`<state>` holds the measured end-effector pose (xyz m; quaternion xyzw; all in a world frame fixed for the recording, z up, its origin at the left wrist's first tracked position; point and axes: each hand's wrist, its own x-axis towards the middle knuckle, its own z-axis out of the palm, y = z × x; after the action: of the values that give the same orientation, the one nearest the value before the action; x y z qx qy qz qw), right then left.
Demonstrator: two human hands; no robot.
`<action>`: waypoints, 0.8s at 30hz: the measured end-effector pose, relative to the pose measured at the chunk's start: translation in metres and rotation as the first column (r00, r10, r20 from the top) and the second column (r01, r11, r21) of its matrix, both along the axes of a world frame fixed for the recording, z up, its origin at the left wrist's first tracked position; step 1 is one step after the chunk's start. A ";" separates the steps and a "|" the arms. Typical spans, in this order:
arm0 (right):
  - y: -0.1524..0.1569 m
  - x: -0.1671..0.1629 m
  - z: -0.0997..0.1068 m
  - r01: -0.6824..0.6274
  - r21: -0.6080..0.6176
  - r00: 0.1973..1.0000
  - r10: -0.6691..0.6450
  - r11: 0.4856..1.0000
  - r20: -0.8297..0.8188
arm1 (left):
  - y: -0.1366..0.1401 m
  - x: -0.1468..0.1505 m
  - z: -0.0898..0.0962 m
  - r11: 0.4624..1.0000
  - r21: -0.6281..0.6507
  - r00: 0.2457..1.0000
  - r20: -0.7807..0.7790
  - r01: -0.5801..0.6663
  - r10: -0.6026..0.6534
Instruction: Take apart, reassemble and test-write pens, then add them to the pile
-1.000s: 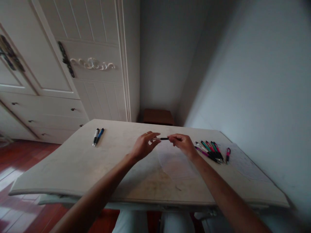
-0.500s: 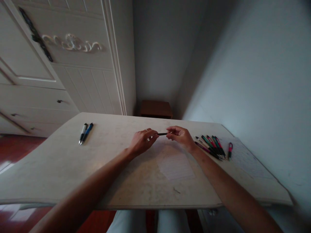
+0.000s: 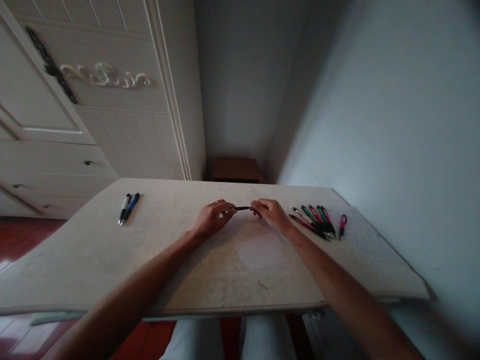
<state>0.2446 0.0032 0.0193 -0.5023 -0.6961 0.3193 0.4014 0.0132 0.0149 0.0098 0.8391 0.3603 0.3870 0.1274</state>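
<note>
Between my two hands a thin dark pen (image 3: 242, 208) is held sideways above the table. My left hand (image 3: 213, 217) pinches its left end, fingers closed. The fingers of my right hand (image 3: 270, 212) are closed around its right end. Below them a sheet of lined paper (image 3: 264, 250) lies on the tabletop. To the right of my right hand, several pens (image 3: 317, 222) with pink, green and white barrels lie in a loose bunch. A short pink and black pen piece (image 3: 343, 226) lies just beyond the bunch.
On the left of the white table (image 3: 90, 260) lie a white pen (image 3: 124, 209) and a blue pen (image 3: 131, 207). A written sheet (image 3: 371, 237) lies by the wall at right. A small brown cabinet (image 3: 237, 168) stands behind the table, a white wardrobe (image 3: 123, 145) at left.
My right fingers have closed on the pen's right end, where they were more spread before. The whole view has shifted slightly, moving the table's contents a little to the left.
</note>
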 end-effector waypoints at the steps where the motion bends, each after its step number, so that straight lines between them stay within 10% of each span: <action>1: 0.000 -0.001 0.000 -0.006 0.015 1.000 0.006 1.000 -0.010 | 0.000 0.000 0.000 1.000 0.000 1.000 0.003 0.001 -0.001; 10: 0.010 0.001 -0.009 -0.039 0.048 0.993 0.044 0.998 -0.109 | 0.008 -0.003 -0.008 0.999 -0.018 1.000 0.012 -0.027 0.027; 24: -0.002 0.000 -0.002 -0.125 0.240 0.960 0.056 0.963 0.275 | 0.008 -0.002 -0.010 0.998 0.041 0.999 0.011 0.047 -0.047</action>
<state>0.2444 0.0011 0.0170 -0.4520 -0.8014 0.1750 0.3505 0.0113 0.0227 0.0000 0.8475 0.3319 0.3960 0.1216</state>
